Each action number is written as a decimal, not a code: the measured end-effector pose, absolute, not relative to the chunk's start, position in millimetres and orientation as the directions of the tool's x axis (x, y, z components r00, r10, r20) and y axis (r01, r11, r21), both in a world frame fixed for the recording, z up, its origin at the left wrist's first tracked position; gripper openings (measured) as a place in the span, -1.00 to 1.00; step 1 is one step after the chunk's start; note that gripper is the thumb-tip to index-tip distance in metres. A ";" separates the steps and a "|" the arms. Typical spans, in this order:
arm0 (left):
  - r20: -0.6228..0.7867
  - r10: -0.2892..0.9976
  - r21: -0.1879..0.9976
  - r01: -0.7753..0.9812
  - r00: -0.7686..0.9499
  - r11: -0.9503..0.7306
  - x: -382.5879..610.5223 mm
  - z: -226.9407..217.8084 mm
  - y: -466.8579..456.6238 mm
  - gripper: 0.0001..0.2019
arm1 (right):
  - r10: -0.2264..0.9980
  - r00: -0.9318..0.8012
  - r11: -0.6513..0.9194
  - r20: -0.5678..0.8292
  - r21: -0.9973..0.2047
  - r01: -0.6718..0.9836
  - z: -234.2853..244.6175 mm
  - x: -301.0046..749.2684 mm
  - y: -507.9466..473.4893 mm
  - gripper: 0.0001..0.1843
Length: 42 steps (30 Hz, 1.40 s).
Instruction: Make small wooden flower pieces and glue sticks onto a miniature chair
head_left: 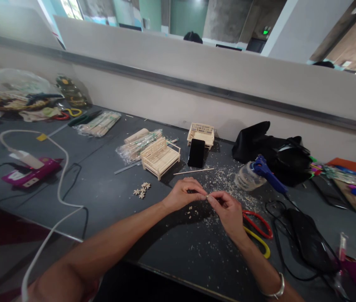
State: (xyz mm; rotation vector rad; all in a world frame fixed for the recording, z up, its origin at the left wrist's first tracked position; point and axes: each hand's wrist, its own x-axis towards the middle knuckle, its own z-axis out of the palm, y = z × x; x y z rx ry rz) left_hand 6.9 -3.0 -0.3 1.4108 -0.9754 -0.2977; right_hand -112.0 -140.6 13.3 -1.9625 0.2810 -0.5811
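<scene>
Over the dark table, the fingertips of my left hand (pixel 187 194) and my right hand (pixel 229 211) meet in a pinch. Between them is a tiny pale wooden piece (pixel 207 196), mostly hidden by the fingers. A few small wood bits (pixel 190 212) lie below my left hand. To its left sits a cluster of small flower-shaped wooden pieces (pixel 142 191). Beyond the hands stand a miniature stick bench (pixel 160 158) and a second miniature bench (pixel 201 133), with a phone (pixel 196 153) leaning upright against it. A thin wooden stick (pixel 193 171) lies in front of the phone.
Red-and-yellow-handled scissors (pixel 261 226) lie partly beneath my right forearm. A blue glue gun (pixel 268 173) rests on a clear jar (pixel 247 177). Bagged sticks (pixel 138 147), a black bag (pixel 269 151) and a magenta power strip (pixel 33 173) with trailing cables surround the work area. Wood crumbs scatter the table.
</scene>
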 end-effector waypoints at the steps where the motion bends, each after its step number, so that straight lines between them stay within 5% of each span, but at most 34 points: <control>1: 0.389 -0.701 0.912 -0.360 0.598 0.198 6.8 -0.3 -3.0 -0.78 | -0.436 0.858 -0.449 0.271 -0.892 0.053 13.5 -112.0 -140.7 -0.82; 11: 0.344 -0.706 0.932 -0.318 0.620 0.174 8.4 -3.2 -2.7 -0.71 | -0.464 0.858 -0.396 0.221 -0.918 0.022 14.8 -111.5 -142.0 -0.79; 24: 0.486 -0.728 0.764 -0.639 0.484 0.085 10.3 -5.4 -2.3 -0.90 | -0.464 0.842 -0.480 0.274 -0.877 0.022 12.4 -110.6 -142.5 -0.79; 38: 0.478 -0.741 0.753 -0.654 0.472 0.069 7.5 -2.9 -3.6 -0.93 | -0.448 0.852 -0.477 0.271 -0.879 0.029 10.3 -110.5 -141.7 -0.80; 42: 0.399 -0.755 0.842 -0.534 0.521 0.076 8.0 -5.9 -3.5 -0.85 | -0.443 0.848 -0.490 0.289 -0.871 0.041 11.2 -110.6 -142.6 -0.81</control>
